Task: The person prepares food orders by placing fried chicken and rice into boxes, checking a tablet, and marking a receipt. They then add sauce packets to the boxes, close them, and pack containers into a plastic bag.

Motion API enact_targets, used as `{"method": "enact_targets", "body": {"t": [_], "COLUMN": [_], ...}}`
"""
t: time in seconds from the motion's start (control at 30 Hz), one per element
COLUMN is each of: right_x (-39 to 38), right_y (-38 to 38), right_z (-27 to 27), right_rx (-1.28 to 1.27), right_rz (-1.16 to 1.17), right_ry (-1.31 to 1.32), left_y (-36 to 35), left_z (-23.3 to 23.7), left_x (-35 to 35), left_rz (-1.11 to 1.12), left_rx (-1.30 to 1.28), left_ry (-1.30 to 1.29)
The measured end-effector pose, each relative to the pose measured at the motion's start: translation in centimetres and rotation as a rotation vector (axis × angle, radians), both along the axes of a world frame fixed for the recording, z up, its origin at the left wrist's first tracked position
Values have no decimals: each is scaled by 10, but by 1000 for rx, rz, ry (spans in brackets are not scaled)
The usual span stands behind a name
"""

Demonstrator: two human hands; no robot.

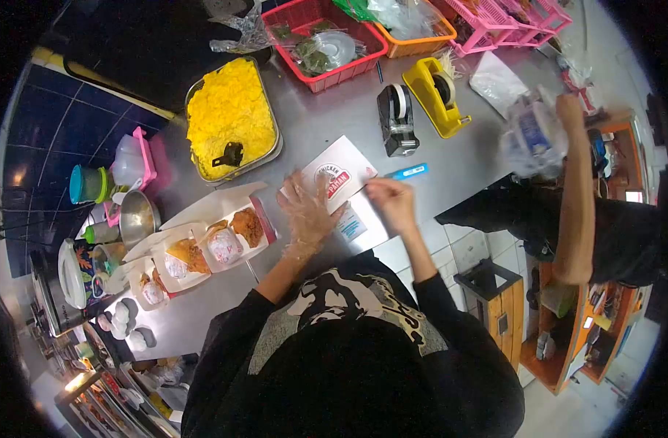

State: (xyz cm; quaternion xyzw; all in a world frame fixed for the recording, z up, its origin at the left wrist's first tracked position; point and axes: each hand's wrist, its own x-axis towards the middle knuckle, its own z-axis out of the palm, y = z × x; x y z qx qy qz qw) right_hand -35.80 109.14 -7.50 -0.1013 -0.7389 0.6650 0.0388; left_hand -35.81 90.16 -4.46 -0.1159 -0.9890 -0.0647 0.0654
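A closed white food box (346, 166) with a red round logo lies on the steel counter (326, 120) in front of me. My left hand (307, 212), in a clear plastic glove, rests flat on the box's near left part with its fingers spread. My bare right hand (392, 201) is curled at the box's right edge and pinches the flap there. A blue marker (410, 172) lies just beyond my right hand.
Left of the box are open boxes of fried chicken and wrapped rice (217, 244). Behind them are a tray of yellow rice (232, 109), black (397, 120) and yellow (439, 95) tape dispensers, and a red basket (352, 69). Another person's arm (576, 212) holds plastic bags (531, 135) at the right.
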Motion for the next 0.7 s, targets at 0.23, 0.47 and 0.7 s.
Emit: {"method": "enact_targets", "body": {"t": [0.23,0.47,0.7], "right_x": [-7,60,27], "right_y": [-15,-55,-44], "right_z": [-15,-26,80], "right_rx": [193,322,-93], "right_rz": [203,-121,518], "right_ry": [-18,-37,85], "left_y": [-13,-15,-53], "left_z": [-19,13,5], "left_x": [-11,-11,-7], "left_rz": [-434,-303,47], "left_rx": [-62,220,1184], "left_ry": [158,-101,63]}}
